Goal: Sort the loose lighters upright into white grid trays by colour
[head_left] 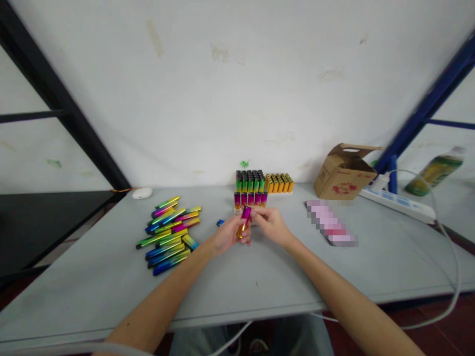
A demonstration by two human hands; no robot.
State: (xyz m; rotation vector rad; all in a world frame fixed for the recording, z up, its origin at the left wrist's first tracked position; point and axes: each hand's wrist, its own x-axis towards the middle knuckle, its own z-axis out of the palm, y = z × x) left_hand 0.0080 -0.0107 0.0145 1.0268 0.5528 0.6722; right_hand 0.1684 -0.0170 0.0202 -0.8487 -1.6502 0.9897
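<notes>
A shiny purple-and-gold lighter case (244,222) is gripped, tilted, in my left hand (228,235) near the middle of the table. My right hand (270,223) is close beside it, its fingers pinched near the case's top; whatever they hold is too small to make out. Behind my hands stands a row of purple lighters (251,199), with green-and-black lighters (250,182) upright behind it and yellow ones (279,183) to the right. Several shiny multicoloured cases (168,237) lie in a pile at the left. A small blue piece (220,223) lies beside my left hand.
An open cardboard box (345,173) stands at the back right, near a white power strip (401,203) with a cable. A blurred phone (331,222) lies on the grey table (260,291). A white case (142,193) sits at the back left; a bottle (436,172) is far right.
</notes>
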